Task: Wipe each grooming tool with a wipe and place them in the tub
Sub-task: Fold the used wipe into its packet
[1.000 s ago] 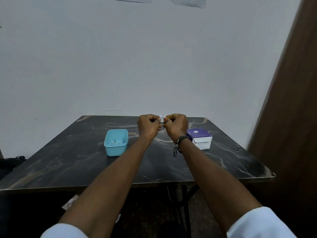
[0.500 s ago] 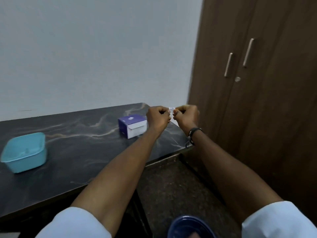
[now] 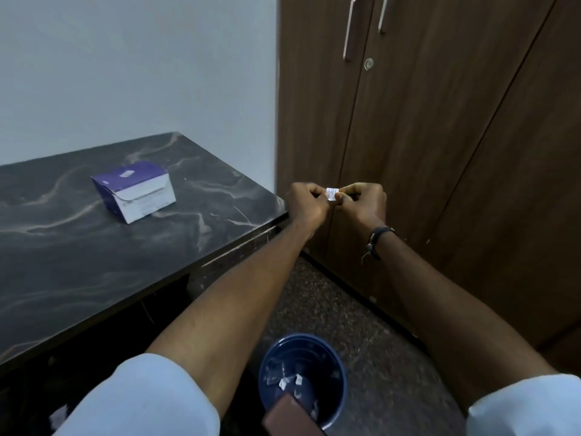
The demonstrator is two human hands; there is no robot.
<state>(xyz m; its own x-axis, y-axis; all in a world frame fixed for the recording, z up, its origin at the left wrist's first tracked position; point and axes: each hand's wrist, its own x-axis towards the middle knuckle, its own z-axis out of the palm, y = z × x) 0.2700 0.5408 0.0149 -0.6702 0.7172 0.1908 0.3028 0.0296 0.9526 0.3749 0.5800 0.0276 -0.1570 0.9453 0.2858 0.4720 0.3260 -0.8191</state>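
A small white wipe sachet (image 3: 331,193) is pinched between my left hand (image 3: 306,201) and my right hand (image 3: 361,202), both held up past the table's right corner, in front of the wardrobe. The fingers of both hands are curled tight around the sachet's two ends. A purple and white box (image 3: 135,190) lies on the dark marble table (image 3: 78,256). The tub and the grooming tools are out of view.
A dark blue bin (image 3: 303,376) with several white scraps inside stands on the floor below my arms. A brown wooden wardrobe (image 3: 440,136) with two metal handles fills the right side. A brown flat object (image 3: 289,418) sits at the bin's near edge.
My view has swung right and downward: the blue tub has left the frame, and the wardrobe and bin have come in. Both hands keep pinching the sachet, now beyond the table's corner.
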